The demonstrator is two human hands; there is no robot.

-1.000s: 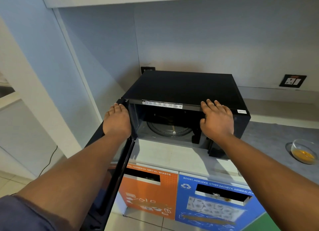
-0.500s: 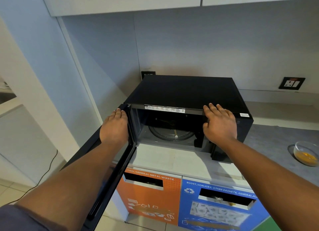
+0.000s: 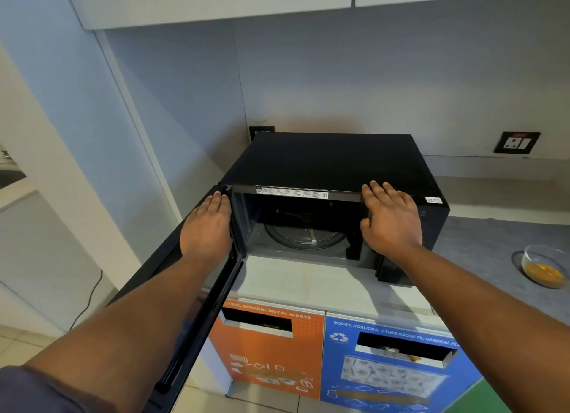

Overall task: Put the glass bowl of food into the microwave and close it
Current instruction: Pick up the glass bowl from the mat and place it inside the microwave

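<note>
A black microwave (image 3: 333,159) stands on the counter with its door (image 3: 197,314) swung wide open to the left. Inside, the round glass turntable (image 3: 303,238) lies bare. My left hand (image 3: 208,227) rests flat on the top edge of the open door near the hinge. My right hand (image 3: 390,219) lies flat against the microwave's front right, fingers touching the top edge. The glass bowl (image 3: 544,266) with yellow food sits on the grey counter far to the right, apart from both hands.
Orange (image 3: 265,348) and blue (image 3: 391,363) waste bins stand under the counter. A wall socket (image 3: 516,142) is at the back right. White cabinets (image 3: 216,2) hang overhead. A cable (image 3: 89,298) runs along the floor at the left.
The door has swung further open to the left with my left hand on it. My right hand stays on the microwave's front. The view has shifted slightly.
</note>
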